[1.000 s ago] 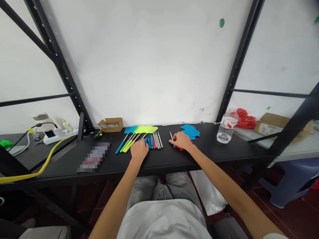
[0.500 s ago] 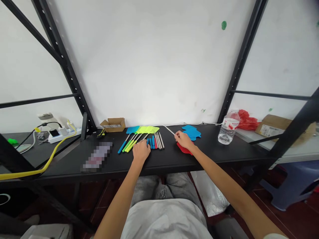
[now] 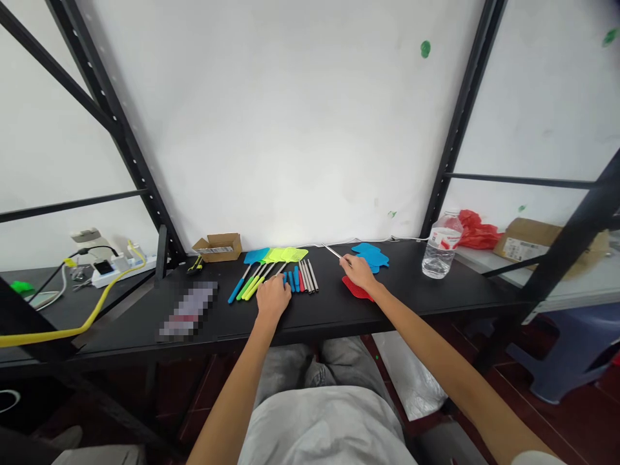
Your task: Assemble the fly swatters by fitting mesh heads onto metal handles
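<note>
- The right hand [image 3: 357, 270] pinches a metal rod [image 3: 333, 250] near one end, above the table [image 3: 407, 290]; a loose pinch could let it swivel or drop.
- The left hand [image 3: 273, 296] lies beside the blue handles [image 3: 296, 279]; whether it grips anything, I cannot tell. A sideways nudge could scatter them.
- The red mesh piece [image 3: 356, 289] lies under the right wrist, which could drag it.

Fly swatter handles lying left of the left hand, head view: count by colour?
Blue handle: 1
Green handle: 1
Yellow handles: 2
Total: 4 in view; anything beneath the left hand is hidden.
</note>
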`<state>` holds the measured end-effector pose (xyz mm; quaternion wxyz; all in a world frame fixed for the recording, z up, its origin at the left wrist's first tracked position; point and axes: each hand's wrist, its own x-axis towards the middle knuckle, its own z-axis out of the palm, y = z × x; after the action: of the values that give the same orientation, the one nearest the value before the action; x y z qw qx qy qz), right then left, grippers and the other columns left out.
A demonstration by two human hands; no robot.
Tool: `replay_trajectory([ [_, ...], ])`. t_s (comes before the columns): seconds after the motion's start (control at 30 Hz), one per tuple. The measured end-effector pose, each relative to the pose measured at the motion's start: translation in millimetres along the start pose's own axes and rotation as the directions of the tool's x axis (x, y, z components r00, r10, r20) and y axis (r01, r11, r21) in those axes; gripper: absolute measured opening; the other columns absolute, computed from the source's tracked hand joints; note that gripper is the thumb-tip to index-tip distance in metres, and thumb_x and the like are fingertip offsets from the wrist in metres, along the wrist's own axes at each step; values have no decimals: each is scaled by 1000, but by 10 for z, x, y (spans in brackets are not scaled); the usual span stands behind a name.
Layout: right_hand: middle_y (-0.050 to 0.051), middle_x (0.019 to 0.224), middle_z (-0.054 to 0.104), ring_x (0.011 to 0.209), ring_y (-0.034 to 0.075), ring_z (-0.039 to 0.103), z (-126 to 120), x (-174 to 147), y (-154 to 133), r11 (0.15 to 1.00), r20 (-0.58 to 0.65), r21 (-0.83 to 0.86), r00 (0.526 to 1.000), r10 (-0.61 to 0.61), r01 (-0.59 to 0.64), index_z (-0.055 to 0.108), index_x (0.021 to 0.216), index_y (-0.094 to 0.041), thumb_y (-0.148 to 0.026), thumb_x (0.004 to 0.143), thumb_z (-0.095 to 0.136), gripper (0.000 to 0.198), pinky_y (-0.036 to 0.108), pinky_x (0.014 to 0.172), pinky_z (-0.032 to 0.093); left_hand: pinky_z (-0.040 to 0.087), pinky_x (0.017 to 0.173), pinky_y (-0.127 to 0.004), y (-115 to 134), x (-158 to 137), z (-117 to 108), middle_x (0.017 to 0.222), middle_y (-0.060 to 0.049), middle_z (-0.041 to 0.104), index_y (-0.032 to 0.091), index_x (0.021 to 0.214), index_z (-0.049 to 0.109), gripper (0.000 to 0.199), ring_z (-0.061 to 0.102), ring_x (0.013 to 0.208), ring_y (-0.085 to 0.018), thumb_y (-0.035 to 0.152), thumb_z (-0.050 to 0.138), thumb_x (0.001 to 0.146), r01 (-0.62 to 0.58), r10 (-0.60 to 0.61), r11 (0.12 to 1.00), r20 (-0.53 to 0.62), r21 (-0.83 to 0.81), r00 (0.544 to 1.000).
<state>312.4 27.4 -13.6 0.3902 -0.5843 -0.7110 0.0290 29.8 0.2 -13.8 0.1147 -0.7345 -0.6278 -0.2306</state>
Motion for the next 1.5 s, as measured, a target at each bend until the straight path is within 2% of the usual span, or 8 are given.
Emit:
replay_trajectory([
  [0.13,5,75,67,71,19,59,-19,20,30,997,-79,83,997,9,-2,69,78,-20,-40,91,44,35,29,63,36,48,75,-34,-5,5,9,105,-12,72,15,120,63,36,66,92,-27,26,45,91,13,-14,999,-31,-39,999],
  [0.27,5,70,67,65,19,59,-36,56,47,925,-123,379,988,94,-41,69,82,-19,-51,87,51,37,29,57,39,48,74,-32,-13,17,-2,115,-14,67,15,132,55,41,64,96,-26,27,43,95,-31,14,990,-123,-138,992],
  [0.47,5,76,69,54,13,53,-37,67,-3,579,78,811,996,43,-88,64,89,-20,-49,76,69,31,23,45,35,47,78,-33,-11,24,-32,103,-11,64,18,118,64,34,60,96,-25,24,38,97,-261,229,940,-162,-218,960],
  [0.63,10,95,74,63,14,61,-85,15,-62,457,270,866,959,-87,-202,69,99,-19,-44,82,61,31,23,48,39,46,76,-33,-4,5,-13,101,-9,62,21,117,63,31,57,93,-24,23,40,97,-348,301,906,-210,-241,930],
  [0.77,12,99,74,64,15,63,-94,-19,-89,453,344,858,925,-160,-241,71,101,-18,-41,83,60,31,23,49,40,46,79,-32,-1,-15,-7,101,-7,60,22,116,64,29,55,94,-22,21,42,96,-398,350,884,-214,-247,912],
  [1.03,13,98,74,63,15,62,-93,-39,-117,467,354,850,921,-164,-243,71,100,-17,-42,83,61,32,22,47,38,45,81,-33,0,-33,-35,101,-6,59,24,119,63,31,54,93,-21,19,43,96,-418,372,871,-211,-258,904],
  [1.37,13,104,72,69,17,63,-129,-91,-214,570,425,775,893,-151,-272,69,105,-18,-52,83,58,41,24,51,41,45,87,-35,43,-73,-103,104,-7,59,25,118,63,31,55,97,-22,20,42,96,-428,402,876,-156,-221,902],
  [1.5,10,91,72,62,14,59,-109,-99,-222,597,420,770,883,-208,-225,70,105,-18,-50,84,60,40,23,49,40,45,86,-34,51,-76,-106,103,-6,60,24,115,63,30,55,97,-22,19,41,96,-458,428,863,-175,-212,887],
])
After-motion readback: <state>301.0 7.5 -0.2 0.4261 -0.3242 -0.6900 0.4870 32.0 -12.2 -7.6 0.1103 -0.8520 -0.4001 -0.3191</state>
